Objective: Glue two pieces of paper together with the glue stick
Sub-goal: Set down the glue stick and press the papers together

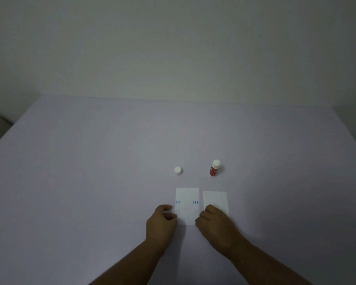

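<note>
Two paper slips lie lengthwise away from me on the pale lilac table (90,161) under a bare wall: printed slip (187,200), blank slip (215,199) just right. Beyond stand the upright glue stick (214,168) and its cap (178,170). My left hand (161,221) and right hand (214,223) curl at the slips' near ends — grip unclear, edges hidden.

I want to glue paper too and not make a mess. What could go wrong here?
1. The glue stick stands upright with its cap off, set apart on the table. It may dry out, or tip if a hand bumps it.
2. The left hand and right hand rest at the near edges of the printed paper, with the plain paper close beside it. A nudge could slide either sheet, so they might join crooked.
</note>
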